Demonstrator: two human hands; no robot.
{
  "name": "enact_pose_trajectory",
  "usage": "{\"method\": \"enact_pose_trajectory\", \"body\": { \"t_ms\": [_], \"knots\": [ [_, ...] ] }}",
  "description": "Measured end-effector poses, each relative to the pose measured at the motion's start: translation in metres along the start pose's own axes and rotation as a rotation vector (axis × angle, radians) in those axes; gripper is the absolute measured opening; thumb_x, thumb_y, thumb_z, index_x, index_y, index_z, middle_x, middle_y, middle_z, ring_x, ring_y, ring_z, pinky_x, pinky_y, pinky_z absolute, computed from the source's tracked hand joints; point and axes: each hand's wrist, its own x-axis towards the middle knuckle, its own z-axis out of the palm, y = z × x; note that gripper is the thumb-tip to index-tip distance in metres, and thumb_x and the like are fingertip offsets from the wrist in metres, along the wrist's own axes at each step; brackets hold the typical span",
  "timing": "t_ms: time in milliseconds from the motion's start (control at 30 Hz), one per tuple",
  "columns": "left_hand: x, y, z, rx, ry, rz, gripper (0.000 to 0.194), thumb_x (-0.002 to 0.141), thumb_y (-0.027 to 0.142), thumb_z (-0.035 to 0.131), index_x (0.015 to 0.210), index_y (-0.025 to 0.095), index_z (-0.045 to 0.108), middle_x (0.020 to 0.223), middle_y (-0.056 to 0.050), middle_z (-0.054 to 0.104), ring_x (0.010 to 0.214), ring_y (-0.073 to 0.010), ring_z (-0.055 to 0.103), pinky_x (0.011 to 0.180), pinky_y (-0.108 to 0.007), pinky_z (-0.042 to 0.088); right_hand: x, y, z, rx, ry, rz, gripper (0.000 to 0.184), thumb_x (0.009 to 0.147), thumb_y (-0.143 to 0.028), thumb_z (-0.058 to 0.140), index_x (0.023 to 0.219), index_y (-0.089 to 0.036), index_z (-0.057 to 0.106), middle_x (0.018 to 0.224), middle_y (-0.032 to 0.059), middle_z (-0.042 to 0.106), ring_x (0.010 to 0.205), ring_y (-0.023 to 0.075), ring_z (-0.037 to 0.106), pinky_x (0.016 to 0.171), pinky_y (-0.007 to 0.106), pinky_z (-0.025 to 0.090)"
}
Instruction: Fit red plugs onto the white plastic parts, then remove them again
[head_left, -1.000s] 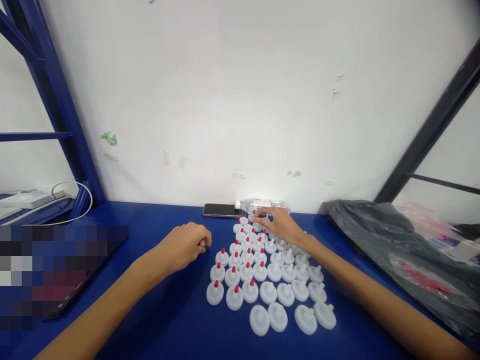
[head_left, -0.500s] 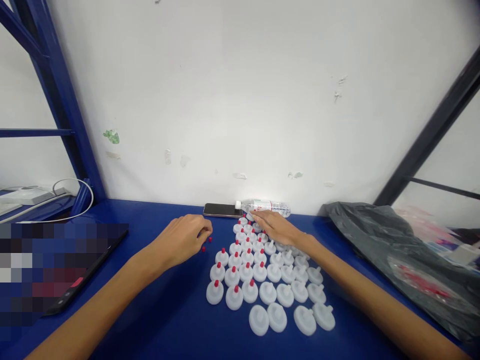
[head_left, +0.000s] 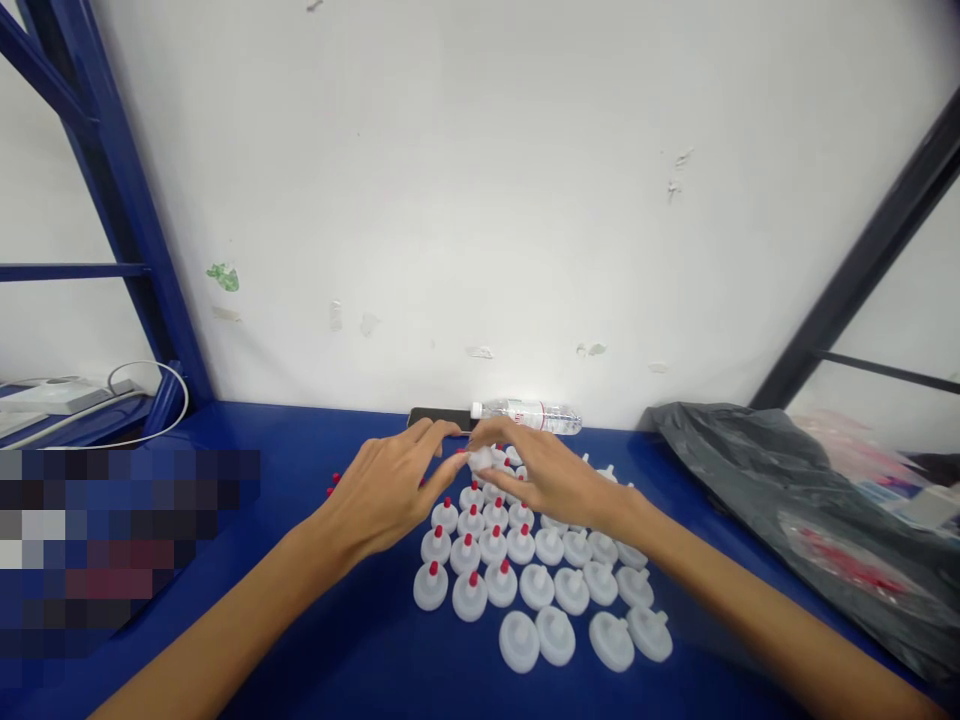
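Note:
My right hand (head_left: 551,472) holds a translucent white nozzle lid (head_left: 481,459) between thumb and fingers, raised above the back of the rows. My left hand (head_left: 394,485) meets it from the left, thumb and forefinger at the lid's edge. A speck of red shows between those fingertips, seemingly a small red cap (head_left: 460,451), mostly hidden. Below both hands stand several rows of similar lids. Those on the left carry red caps (head_left: 433,569) on their nozzles. Lids further right, such as a bare lid (head_left: 571,591), have uncovered nozzles.
A phone (head_left: 439,419) and a clear plastic bottle (head_left: 529,415) lie along the wall. Loose red caps (head_left: 334,484) rest left of my left hand. At the right is a dark grey plastic bag (head_left: 720,470), with a clear bag of red pieces (head_left: 847,555) on it.
My right hand has lifted a lid from the back of the group and moved left. My left hand has moved right to meet it.

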Motion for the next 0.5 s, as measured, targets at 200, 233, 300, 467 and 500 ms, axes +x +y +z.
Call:
{"method": "enact_pose_trajectory", "body": {
  "t_ms": [200, 233, 300, 467, 500],
  "knots": [
    [-0.003, 0.003, 0.004, 0.034, -0.104, 0.098, 0.043, 0.106, 0.039, 0.023, 0.096, 0.021, 0.061, 0.086, -0.004, 0.067, 0.074, -0.0182, 0.061, 0.063, -0.03, 0.036, -0.002, -0.015, 0.002, 0.065, 0.002, -0.024, 0.041, 0.099, -0.034, 0.06, 0.136, -0.03, 0.041, 0.128, 0.0087, 0.065, 0.117, 0.0252, 0.066, 0.093, 0.044, 0.059],
    [-0.002, 0.004, 0.004, 0.008, -0.096, 0.08, 0.045, 0.106, 0.039, 0.023, 0.088, 0.021, 0.059, 0.08, -0.003, 0.065, 0.071, -0.0176, 0.059, 0.062, -0.03, 0.035, -0.002, -0.014, 0.001, 0.086, 0.003, -0.029, 0.04, 0.099, -0.034, 0.061, 0.134, -0.03, 0.042, 0.127, 0.008, 0.066, 0.116, 0.0247, 0.067, 0.093, 0.044, 0.059],
    [-0.001, 0.007, 0.004, -0.071, -0.071, 0.007, 0.047, 0.105, 0.042, 0.024, 0.075, 0.021, 0.054, 0.069, 0.0, 0.061, 0.064, -0.0161, 0.055, 0.061, -0.03, 0.032, 0.0, -0.012, 0.0, 0.08, 0.015, -0.047, 0.038, 0.098, -0.034, 0.062, 0.131, -0.029, 0.045, 0.125, 0.0069, 0.066, 0.114, 0.0235, 0.068, 0.093, 0.043, 0.059],
    [0.004, 0.019, 0.006, -0.392, -0.026, -0.207, 0.049, 0.1, 0.05, 0.032, 0.066, 0.021, 0.053, 0.054, 0.003, 0.047, 0.052, -0.0139, 0.044, 0.055, -0.029, 0.031, 0.002, -0.014, 0.005, -0.191, 0.059, -0.15, 0.032, 0.102, -0.033, 0.056, 0.133, -0.028, 0.05, 0.119, 0.0083, 0.069, 0.116, 0.0262, 0.064, 0.092, 0.046, 0.059],
    [0.005, 0.018, 0.006, -0.465, -0.019, -0.274, 0.048, 0.098, 0.052, 0.034, 0.064, 0.021, 0.051, 0.049, 0.004, 0.042, 0.048, -0.0133, 0.041, 0.052, -0.029, 0.031, 0.002, -0.012, 0.004, -0.236, 0.068, -0.167, 0.031, 0.103, -0.031, 0.053, 0.133, -0.027, 0.051, 0.118, 0.0088, 0.07, 0.119, 0.0268, 0.062, 0.094, 0.046, 0.058]
  ]
}}
